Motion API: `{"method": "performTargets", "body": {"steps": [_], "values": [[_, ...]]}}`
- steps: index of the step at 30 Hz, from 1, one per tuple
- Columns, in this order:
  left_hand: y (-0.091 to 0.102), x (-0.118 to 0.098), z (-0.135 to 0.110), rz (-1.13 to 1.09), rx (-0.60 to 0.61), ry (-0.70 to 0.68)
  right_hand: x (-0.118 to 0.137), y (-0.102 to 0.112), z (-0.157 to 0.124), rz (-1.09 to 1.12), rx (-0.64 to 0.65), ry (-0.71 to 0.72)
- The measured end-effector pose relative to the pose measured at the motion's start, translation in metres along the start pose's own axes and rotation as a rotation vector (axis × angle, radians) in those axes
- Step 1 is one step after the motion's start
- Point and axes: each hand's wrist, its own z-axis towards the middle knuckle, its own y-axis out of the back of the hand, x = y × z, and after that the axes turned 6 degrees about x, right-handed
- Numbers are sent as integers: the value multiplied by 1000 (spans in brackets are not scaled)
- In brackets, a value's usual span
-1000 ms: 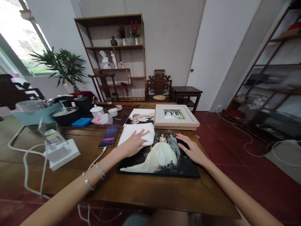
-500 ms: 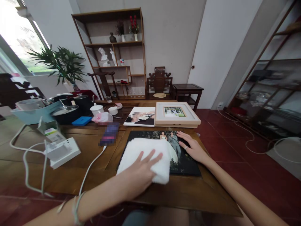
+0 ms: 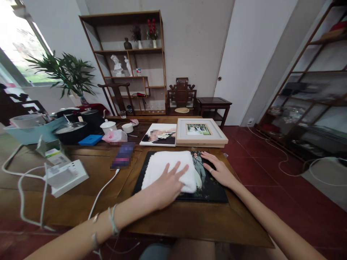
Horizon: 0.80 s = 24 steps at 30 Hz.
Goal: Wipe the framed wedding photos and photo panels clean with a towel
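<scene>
A dark wedding photo panel (image 3: 214, 187) lies flat on the wooden table (image 3: 206, 220). Spread over its left and middle part is a white folded cloth (image 3: 165, 166). My left hand (image 3: 169, 186) presses down flat on this cloth with its fingers apart. On the panel's right side, beside the pictured figure in a grey suit, rests my right hand (image 3: 218, 169), its fingers stretched out. The part of the photo under the cloth is hidden.
Behind the panel are a white-edged photo print (image 3: 159, 139) and a framed photo (image 3: 218, 133). To the left are a phone (image 3: 123, 155) on a white cable, a white power adapter (image 3: 69, 177), a blue box (image 3: 90, 140), a lidded pan (image 3: 72, 131) and a light-blue basin (image 3: 29, 133).
My left hand has pushed the cloth away from me, up the panel, covering the pictured bride's upper part. My right hand stays on the panel. The view has shifted slightly.
</scene>
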Motion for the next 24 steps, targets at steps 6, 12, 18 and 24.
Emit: {"method": "performTargets", "body": {"steps": [6, 12, 18, 24], "values": [[1, -49, -32, -5, -12, -154, 0, -1, 0, 2, -2, 7], [8, -13, 3, -27, 49, -51, 0, -1, 0, 1, -6, -5], [2, 25, 52, 8, -25, 58, 1, -1, 0, 2, -10, -17], [4, 5, 44, 64, -23, 35, 1, 0, 0, 15, -9, -10]]}}
